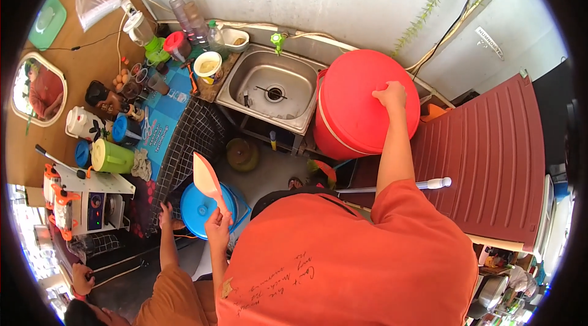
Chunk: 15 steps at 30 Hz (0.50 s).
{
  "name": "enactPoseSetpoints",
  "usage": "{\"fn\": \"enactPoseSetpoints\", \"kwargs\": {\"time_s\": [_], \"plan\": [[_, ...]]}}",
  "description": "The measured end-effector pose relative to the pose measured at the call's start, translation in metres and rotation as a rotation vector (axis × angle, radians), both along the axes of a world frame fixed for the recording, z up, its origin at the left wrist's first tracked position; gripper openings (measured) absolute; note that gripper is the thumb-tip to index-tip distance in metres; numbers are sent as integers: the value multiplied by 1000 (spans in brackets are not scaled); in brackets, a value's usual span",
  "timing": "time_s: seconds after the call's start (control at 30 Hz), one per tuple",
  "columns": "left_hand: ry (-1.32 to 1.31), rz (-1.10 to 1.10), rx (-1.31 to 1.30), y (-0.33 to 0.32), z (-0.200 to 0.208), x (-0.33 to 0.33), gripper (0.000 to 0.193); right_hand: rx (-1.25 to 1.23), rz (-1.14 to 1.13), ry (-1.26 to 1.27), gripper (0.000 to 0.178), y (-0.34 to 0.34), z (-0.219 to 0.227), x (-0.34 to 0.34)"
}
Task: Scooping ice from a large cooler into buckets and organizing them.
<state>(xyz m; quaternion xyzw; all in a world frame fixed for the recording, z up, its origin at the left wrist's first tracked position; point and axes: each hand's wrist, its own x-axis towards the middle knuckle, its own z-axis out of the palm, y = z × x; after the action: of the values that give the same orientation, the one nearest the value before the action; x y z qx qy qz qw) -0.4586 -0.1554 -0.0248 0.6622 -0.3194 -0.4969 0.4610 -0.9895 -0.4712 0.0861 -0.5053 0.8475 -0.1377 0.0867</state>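
Observation:
My left hand (218,225) is closed round the handle of a plastic scoop (208,180), which is cream inside with a red edge and points up and away from me. Just behind the scoop, a round blue lid (201,211) covers a bucket. On the right, my right hand (391,94) rests on top of the red lid (361,84) of a large red tub (331,133). Its fingers curl down at the lid's middle, where a grip would be; what lies under them is hidden. The lid appears to sit on the tub.
Beyond is a steel sink (269,90) with a green tap (277,43). A cluttered counter (165,136) runs along the left, with jugs, cups and a sealing machine (92,203). Another person's hand (165,216) is near the blue lid. A dark-red ribbed panel (484,160) stands right.

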Motion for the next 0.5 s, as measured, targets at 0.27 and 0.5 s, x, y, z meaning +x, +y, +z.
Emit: {"fn": "enactPoseSetpoints", "kwargs": {"time_s": [0.27, 0.5], "plan": [[-125, -126, 65, -82, -21, -9, 26, 88, 65, -21, 55, -16, -11, 5], [-14, -67, 59, -126, -52, -27, 53, 159, 153, 75, 53, -25, -8, 1]]}}
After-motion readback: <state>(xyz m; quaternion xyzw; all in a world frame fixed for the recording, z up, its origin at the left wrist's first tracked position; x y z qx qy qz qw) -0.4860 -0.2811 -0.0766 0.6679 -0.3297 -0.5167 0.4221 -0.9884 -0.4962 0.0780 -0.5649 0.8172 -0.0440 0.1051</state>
